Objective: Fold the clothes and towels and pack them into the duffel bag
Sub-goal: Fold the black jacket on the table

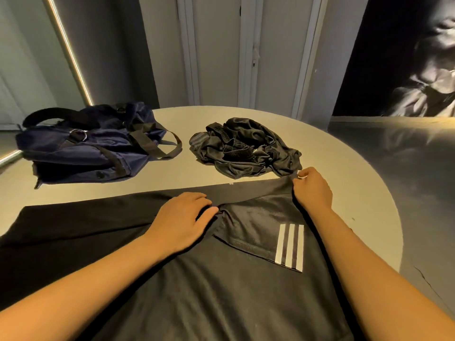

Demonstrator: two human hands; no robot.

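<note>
The step in hand looks like folding the right side of the shirt [209, 286] inward. The left hand [182, 217] lies flat on the cloth near its middle, fingers fairly straight, pressing down where the fabric bunches a little. It would do best as an anchor, holding the fold line firm so the body does not drag. To its right, the right hand [311, 188] pinches the shirt's far right corner with curled fingers. That corner should probably be drawn taut before it comes across, so the edge lands straight and the sleeve [261, 232] stays flat beneath. The two hands are well apart, both on the same garment.

The shirt is black with a slight sheen and covers the near part of the pale counter [357, 193], its left part spread smooth and dark. The sleeve is already turned in over the body — three white stripes [289, 247] mark its hem. Soft creases run across the lower cloth.

At the far left lies the navy bag [83, 146], slumped, its black straps loose. Between it and the right hand sits a crumpled black pile [243, 146], not yet folded and just beyond the shirt's far edge.
</note>
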